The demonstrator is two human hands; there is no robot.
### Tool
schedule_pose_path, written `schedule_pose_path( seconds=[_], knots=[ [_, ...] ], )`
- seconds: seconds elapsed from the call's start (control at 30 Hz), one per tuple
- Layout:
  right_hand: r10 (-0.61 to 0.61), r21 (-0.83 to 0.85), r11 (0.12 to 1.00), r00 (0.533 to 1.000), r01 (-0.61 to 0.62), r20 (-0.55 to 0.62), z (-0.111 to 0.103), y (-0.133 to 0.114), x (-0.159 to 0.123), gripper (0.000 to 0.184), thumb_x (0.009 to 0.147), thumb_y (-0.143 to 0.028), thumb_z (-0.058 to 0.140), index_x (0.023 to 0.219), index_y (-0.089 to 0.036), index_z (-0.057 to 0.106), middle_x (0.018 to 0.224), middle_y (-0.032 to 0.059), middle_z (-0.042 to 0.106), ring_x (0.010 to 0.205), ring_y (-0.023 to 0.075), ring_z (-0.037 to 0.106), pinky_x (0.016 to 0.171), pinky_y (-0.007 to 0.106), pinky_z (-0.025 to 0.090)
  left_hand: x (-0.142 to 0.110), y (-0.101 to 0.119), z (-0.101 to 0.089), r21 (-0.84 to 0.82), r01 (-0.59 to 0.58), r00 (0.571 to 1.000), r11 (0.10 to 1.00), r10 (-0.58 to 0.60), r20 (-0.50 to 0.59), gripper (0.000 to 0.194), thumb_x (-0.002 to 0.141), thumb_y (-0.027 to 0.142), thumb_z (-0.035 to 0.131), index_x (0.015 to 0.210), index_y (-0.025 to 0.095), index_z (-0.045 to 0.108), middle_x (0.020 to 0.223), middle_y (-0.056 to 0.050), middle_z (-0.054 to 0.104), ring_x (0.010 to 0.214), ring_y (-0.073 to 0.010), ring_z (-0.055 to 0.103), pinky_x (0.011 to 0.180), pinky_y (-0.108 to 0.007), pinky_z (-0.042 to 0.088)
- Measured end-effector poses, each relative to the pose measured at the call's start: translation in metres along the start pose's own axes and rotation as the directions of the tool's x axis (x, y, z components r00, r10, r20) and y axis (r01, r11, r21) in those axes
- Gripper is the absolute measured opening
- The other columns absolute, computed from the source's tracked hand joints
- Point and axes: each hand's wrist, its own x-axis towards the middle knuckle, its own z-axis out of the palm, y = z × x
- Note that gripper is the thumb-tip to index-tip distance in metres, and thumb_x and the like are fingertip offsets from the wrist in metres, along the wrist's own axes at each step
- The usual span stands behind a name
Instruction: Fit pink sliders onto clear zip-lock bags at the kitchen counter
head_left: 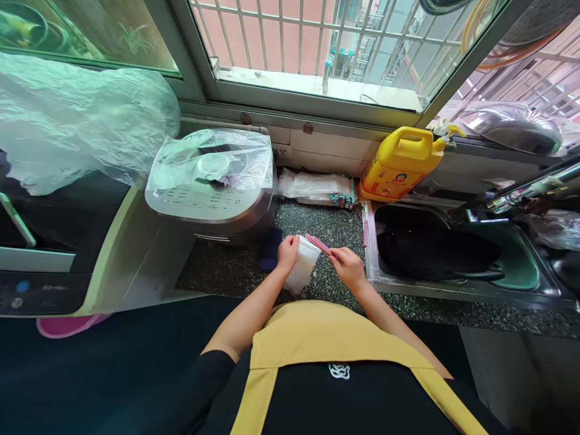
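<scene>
Low over the granite counter, my left hand [288, 252] pinches the top corner of a small clear plastic bag [302, 269] with whitish contents in its lower part. My right hand [348, 266] grips one end of a pink bag-sealing clip [318, 244]. The clip's far end meets the bag's top edge near its right corner; whether it is clamped there I cannot tell. Behind my hands, a stack of flat clear bags [317, 186] with pink and blue ends lies against the wall.
A rice cooker [203, 202] under plastic film stands to the left, with a dark blue object [270, 249] beside it. On the right, a yellow pump jug [401, 163] stands behind the sink [371, 260], which holds a black pan [435, 251].
</scene>
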Motion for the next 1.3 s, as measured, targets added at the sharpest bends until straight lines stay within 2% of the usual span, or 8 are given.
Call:
schedule_pose_path(
  seconds=[0.07, 0.13, 0.27, 0.4, 0.5, 0.83, 0.97, 1.3],
  knots=[
    [0.014, 0.013, 1.000, 1.000, -0.014, 0.004, -0.001, 0.001, 0.000, 0.019, 0.086, -0.025, 0.047, 0.093, -0.019, 0.064, 0.079, 0.0049, 0.064, 0.070, 0.0152, 0.059, 0.064, 0.027, 0.047, 0.009, -0.011, -0.004, 0.232, 0.027, 0.999, 0.972, -0.017, -0.047, 0.030, 0.081, 0.037, 0.045, 0.059, 0.018, 0.048, 0.055, 0.001, 0.050, 0.061, -0.0129, 0.047, 0.068, -0.025, 0.036],
    [0.015, 0.026, 1.000, 1.000, -0.015, 0.003, -0.002, 0.001, -0.001, 0.019, 0.087, -0.025, 0.047, 0.094, -0.019, 0.063, 0.079, 0.0049, 0.064, 0.071, 0.0154, 0.059, 0.064, 0.027, 0.047, 0.015, -0.019, -0.006, 0.367, 0.030, 0.998, 0.930, -0.006, -0.066, 0.028, 0.082, 0.034, 0.045, 0.060, 0.018, 0.050, 0.057, 0.001, 0.054, 0.063, -0.0134, 0.050, 0.081, -0.029, 0.035],
    [0.009, 0.042, 0.999, 1.000, -0.009, -0.002, -0.003, 0.000, -0.001, 0.019, 0.087, -0.024, 0.046, 0.094, -0.020, 0.063, 0.079, 0.0049, 0.064, 0.072, 0.0153, 0.059, 0.064, 0.027, 0.047, 0.018, -0.027, -0.005, 0.416, 0.010, 0.999, 0.909, 0.006, -0.036, 0.027, 0.082, 0.031, 0.046, 0.059, 0.019, 0.051, 0.055, 0.002, 0.054, 0.060, -0.0126, 0.049, 0.093, -0.036, 0.030],
    [0.023, 0.046, 0.999, 1.000, -0.023, 0.000, -0.005, 0.000, -0.001, 0.019, 0.087, -0.025, 0.047, 0.094, -0.020, 0.063, 0.080, 0.0049, 0.064, 0.072, 0.0151, 0.060, 0.064, 0.027, 0.048, 0.012, -0.020, 0.000, 0.284, -0.026, 0.999, 0.958, 0.038, -0.035, 0.025, 0.081, 0.029, 0.046, 0.058, 0.018, 0.047, 0.054, 0.003, 0.048, 0.056, -0.0115, 0.043, 0.072, -0.027, 0.036],
    [0.030, 0.047, 0.998, 1.000, -0.030, 0.001, -0.005, 0.001, -0.002, 0.018, 0.086, -0.025, 0.047, 0.094, -0.020, 0.063, 0.081, 0.0049, 0.064, 0.073, 0.0152, 0.060, 0.064, 0.027, 0.048, 0.005, -0.008, 0.004, 0.117, -0.078, 0.997, 0.990, 0.080, -0.019, 0.027, 0.082, 0.027, 0.043, 0.056, 0.018, 0.041, 0.052, 0.003, 0.043, 0.054, -0.0107, 0.040, 0.057, -0.023, 0.030],
    [0.024, 0.041, 0.999, 1.000, -0.023, -0.013, -0.004, 0.001, -0.002, 0.019, 0.086, -0.024, 0.048, 0.095, -0.020, 0.063, 0.079, 0.0048, 0.064, 0.071, 0.0152, 0.059, 0.063, 0.027, 0.047, -0.007, 0.019, 0.010, -0.310, -0.074, 0.997, 0.948, 0.072, -0.019, 0.025, 0.083, 0.031, 0.042, 0.063, 0.018, 0.044, 0.055, 0.004, 0.040, 0.053, -0.0091, 0.035, 0.052, -0.021, 0.028],
    [0.004, 0.023, 1.000, 1.000, -0.003, -0.022, -0.004, 0.000, -0.003, 0.019, 0.087, -0.025, 0.047, 0.095, -0.019, 0.063, 0.079, 0.0053, 0.064, 0.071, 0.0153, 0.059, 0.063, 0.027, 0.047, -0.010, 0.027, 0.010, -0.376, -0.083, 0.996, 0.923, 0.093, 0.008, 0.026, 0.084, 0.033, 0.042, 0.063, 0.017, 0.044, 0.055, 0.004, 0.040, 0.052, -0.0088, 0.034, 0.051, -0.021, 0.028],
    [-0.015, 0.001, 1.000, 1.000, 0.015, -0.020, -0.002, 0.001, -0.004, 0.022, 0.088, -0.027, 0.046, 0.098, -0.019, 0.063, 0.081, 0.0060, 0.065, 0.073, 0.0164, 0.060, 0.067, 0.028, 0.049, -0.015, 0.032, 0.011, -0.384, -0.136, 0.988, 0.913, 0.155, 0.019, 0.024, 0.082, 0.034, 0.043, 0.065, 0.018, 0.046, 0.060, 0.002, 0.045, 0.057, -0.0095, 0.039, 0.056, -0.021, 0.032]
  ],
)
